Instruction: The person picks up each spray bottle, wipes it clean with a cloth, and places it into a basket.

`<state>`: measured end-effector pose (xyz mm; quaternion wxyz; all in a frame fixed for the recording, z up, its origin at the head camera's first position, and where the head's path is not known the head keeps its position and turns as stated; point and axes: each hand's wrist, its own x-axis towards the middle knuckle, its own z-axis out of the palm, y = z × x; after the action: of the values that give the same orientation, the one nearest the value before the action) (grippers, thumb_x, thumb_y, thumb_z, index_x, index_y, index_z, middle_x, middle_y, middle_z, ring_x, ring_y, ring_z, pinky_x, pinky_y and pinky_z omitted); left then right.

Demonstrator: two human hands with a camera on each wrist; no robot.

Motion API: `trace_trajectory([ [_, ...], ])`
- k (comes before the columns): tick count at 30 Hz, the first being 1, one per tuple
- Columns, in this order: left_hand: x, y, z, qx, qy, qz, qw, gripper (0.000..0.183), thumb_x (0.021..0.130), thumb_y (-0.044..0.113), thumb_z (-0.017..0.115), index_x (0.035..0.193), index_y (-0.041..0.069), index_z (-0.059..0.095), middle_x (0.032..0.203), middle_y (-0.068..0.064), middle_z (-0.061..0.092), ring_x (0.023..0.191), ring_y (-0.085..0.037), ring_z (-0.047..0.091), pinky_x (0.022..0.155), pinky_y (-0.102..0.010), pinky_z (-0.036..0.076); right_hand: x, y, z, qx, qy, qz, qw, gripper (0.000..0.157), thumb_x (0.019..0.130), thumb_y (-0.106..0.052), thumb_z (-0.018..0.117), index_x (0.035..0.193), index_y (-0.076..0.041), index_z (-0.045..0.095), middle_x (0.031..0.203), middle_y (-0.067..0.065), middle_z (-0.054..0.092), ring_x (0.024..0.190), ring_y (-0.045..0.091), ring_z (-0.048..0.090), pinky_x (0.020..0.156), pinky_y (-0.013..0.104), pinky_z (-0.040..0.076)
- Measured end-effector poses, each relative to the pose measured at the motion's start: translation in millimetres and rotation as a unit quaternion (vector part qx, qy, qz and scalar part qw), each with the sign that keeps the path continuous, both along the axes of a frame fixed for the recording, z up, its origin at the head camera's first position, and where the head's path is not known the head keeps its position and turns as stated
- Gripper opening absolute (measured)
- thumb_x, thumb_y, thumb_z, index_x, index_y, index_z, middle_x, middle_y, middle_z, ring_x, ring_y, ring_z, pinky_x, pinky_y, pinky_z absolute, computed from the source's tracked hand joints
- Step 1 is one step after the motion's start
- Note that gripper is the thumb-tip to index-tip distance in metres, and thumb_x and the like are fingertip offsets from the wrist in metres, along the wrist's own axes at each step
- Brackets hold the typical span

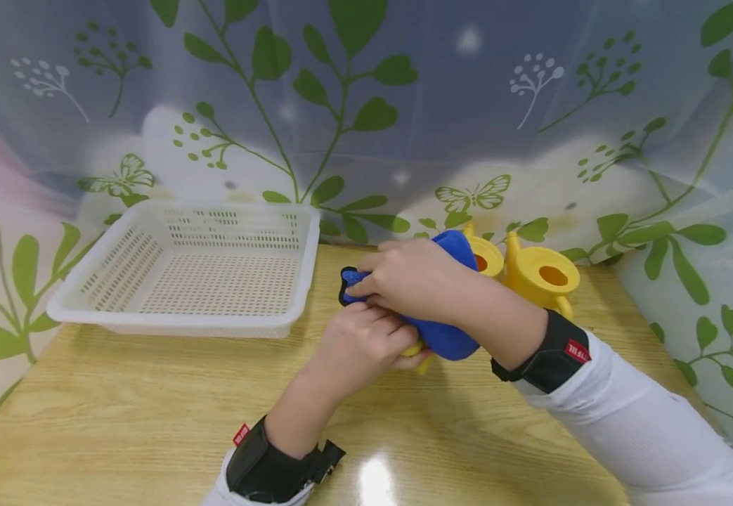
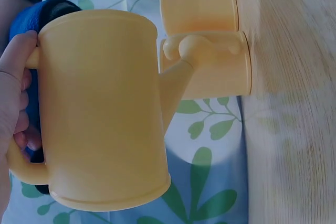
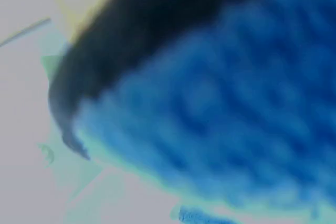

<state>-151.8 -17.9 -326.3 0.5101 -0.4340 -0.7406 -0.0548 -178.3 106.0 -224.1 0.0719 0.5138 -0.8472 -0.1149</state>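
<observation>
A white sleeve looms at lower right, over a wooden table. A plastic basket sits at left, two yellow watering cans right of centre. At centre, the left hand clasps a third can by its handle; the right hand grips a blue cloth.

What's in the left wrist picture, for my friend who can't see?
A left hand grips a yellow watering can by its handle, with a blue cloth partly hidden behind it. Two more yellow watering cans stand on a wooden table.
</observation>
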Motion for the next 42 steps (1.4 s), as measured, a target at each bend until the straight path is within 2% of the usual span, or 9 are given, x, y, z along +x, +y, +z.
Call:
trace_trajectory([
  [6, -1.9, -3, -0.9, 0.025, -0.010, -0.007, 0.9996, 0.031, 0.080, 0.045, 0.065, 0.064, 0.020, 0.056, 0.057, 0.012, 0.056, 0.058, -0.004, 0.052, 0.056, -0.018, 0.043, 4.4, 13, 1.9, -0.009, -0.020, -0.011, 1.000, 0.023, 0.089, -0.019, 0.059, 0.108, -0.030, 0.066, 0.083, -0.007, 0.052, 0.063, 0.013, 0.038, 0.048, 0.023, 0.033],
  [10, -1.9, -5, -0.4, 0.022, -0.015, -0.001, 0.9996, 0.035, 0.080, 0.047, 0.064, 0.062, 0.020, 0.053, 0.054, 0.012, 0.051, 0.052, -0.004, 0.046, 0.049, -0.018, 0.039, 10.1, 27, 1.7, -0.036, -0.025, 0.000, 0.999, 0.017, 0.088, -0.021, 0.060, 0.100, -0.029, 0.069, 0.076, -0.007, 0.046, 0.061, 0.011, 0.037, 0.049, 0.022, 0.032],
  [13, -1.8, -6, -0.5, 0.016, -0.021, 0.005, 0.9996, 0.038, 0.081, 0.048, 0.063, 0.060, 0.019, 0.050, 0.051, 0.011, 0.047, 0.048, -0.004, 0.040, 0.047, -0.019, 0.036, 15.3, 36, 1.3, -0.050, -0.030, 0.003, 0.998, 0.014, 0.087, -0.025, 0.062, 0.098, -0.028, 0.069, 0.074, -0.007, 0.044, 0.061, 0.010, 0.035, 0.050, 0.021, 0.031],
  [18, -1.3, -6, -0.5, 0.001, -0.035, 0.008, 0.9993, 0.038, 0.084, 0.048, 0.059, 0.061, 0.019, 0.049, 0.049, 0.011, 0.041, 0.047, -0.003, 0.034, 0.044, -0.019, 0.032, 25.0, 48, 3.8, -0.037, -0.022, 0.006, 0.999, 0.016, 0.084, -0.027, 0.065, 0.099, -0.026, 0.069, 0.073, -0.008, 0.044, 0.061, 0.010, 0.034, 0.049, 0.021, 0.030],
  [24, -1.0, -5, 0.4, -0.002, -0.031, 0.003, 0.9995, 0.038, 0.086, 0.046, 0.058, 0.060, 0.019, 0.048, 0.048, 0.011, 0.037, 0.046, -0.003, 0.031, 0.043, -0.018, 0.029, 31.3, 53, 4.6, -0.052, -0.029, -0.028, 0.998, 0.012, 0.085, -0.029, 0.063, 0.096, -0.030, 0.069, 0.073, -0.011, 0.044, 0.061, 0.010, 0.036, 0.049, 0.021, 0.031],
  [28, -1.0, -5, 0.6, -0.001, -0.028, 0.006, 0.9996, 0.038, 0.085, 0.044, 0.059, 0.060, 0.019, 0.047, 0.049, 0.012, 0.039, 0.047, -0.003, 0.032, 0.044, -0.018, 0.028, 29.9, 48, 3.6, -0.052, -0.027, -0.042, 0.997, 0.014, 0.085, -0.029, 0.063, 0.098, -0.028, 0.068, 0.072, -0.009, 0.044, 0.060, 0.011, 0.038, 0.049, 0.022, 0.031],
  [34, -0.6, -4, -0.6, -0.001, -0.006, 0.004, 1.0000, 0.034, 0.082, 0.046, 0.062, 0.061, 0.021, 0.051, 0.051, 0.012, 0.045, 0.050, -0.001, 0.041, 0.047, -0.017, 0.034, 22.9, 33, 2.9, -0.041, -0.029, -0.061, 0.997, 0.018, 0.088, -0.029, 0.060, 0.104, -0.028, 0.067, 0.072, -0.008, 0.047, 0.062, 0.011, 0.040, 0.048, 0.022, 0.031],
  [39, 1.0, -1, -1.2, 0.000, -0.001, -0.018, 0.9998, 0.032, 0.081, 0.046, 0.064, 0.062, 0.022, 0.054, 0.053, 0.014, 0.049, 0.052, -0.001, 0.044, 0.052, -0.015, 0.037, 12.8, 19, 2.7, -0.035, -0.050, -0.075, 0.995, 0.021, 0.090, -0.028, 0.057, 0.109, -0.029, 0.065, 0.082, -0.006, 0.057, 0.061, 0.011, 0.043, 0.046, 0.023, 0.033],
  [42, 1.4, 1, -0.7, 0.005, -0.004, -0.028, 0.9996, 0.032, 0.080, 0.046, 0.065, 0.061, 0.022, 0.054, 0.053, 0.014, 0.051, 0.052, -0.001, 0.046, 0.052, -0.016, 0.038, 5.4, 12, 2.8, -0.033, -0.060, -0.081, 0.994, 0.022, 0.091, -0.030, 0.056, 0.111, -0.031, 0.064, 0.093, -0.004, 0.062, 0.066, 0.014, 0.047, 0.045, 0.024, 0.036],
])
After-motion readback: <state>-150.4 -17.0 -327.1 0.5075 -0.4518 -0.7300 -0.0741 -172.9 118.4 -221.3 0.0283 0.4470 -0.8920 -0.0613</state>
